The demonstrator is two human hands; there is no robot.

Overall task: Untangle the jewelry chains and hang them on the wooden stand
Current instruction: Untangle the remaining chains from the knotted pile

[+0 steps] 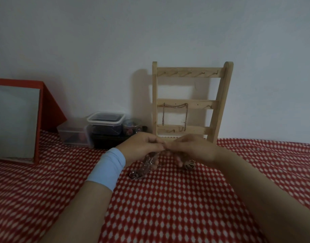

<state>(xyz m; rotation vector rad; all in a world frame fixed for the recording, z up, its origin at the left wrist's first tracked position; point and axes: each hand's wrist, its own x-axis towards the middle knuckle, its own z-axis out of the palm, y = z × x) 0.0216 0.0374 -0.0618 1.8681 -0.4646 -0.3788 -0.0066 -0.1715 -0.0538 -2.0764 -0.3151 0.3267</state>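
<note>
Head view: the left grip (142, 146) and right grip (192, 148) meet fingertip to fingertip, each pinching a strand of the tangled chains (145, 165). The bulk of the tangle hangs below the left grip and trails onto the surface (168, 199). A round filigree pendant (190, 164) shows just under the right grip. Blur hides the knot itself. Recommended practice, in my judgement: hold the pinches close together, tease one loop loose rather than pull, and let the bulk lie slack so no weight tightens the snarl. The wooden stand (221, 95) rises directly beyond the grips against the wall (150, 32), with a hung chain (175, 105) draped on its middle rail and its top hooks bare. A red cloth with white dots covers the surface. Well left of the left grip stand a red-framed mirror (15, 121) and stacked plastic containers (105, 120).
</note>
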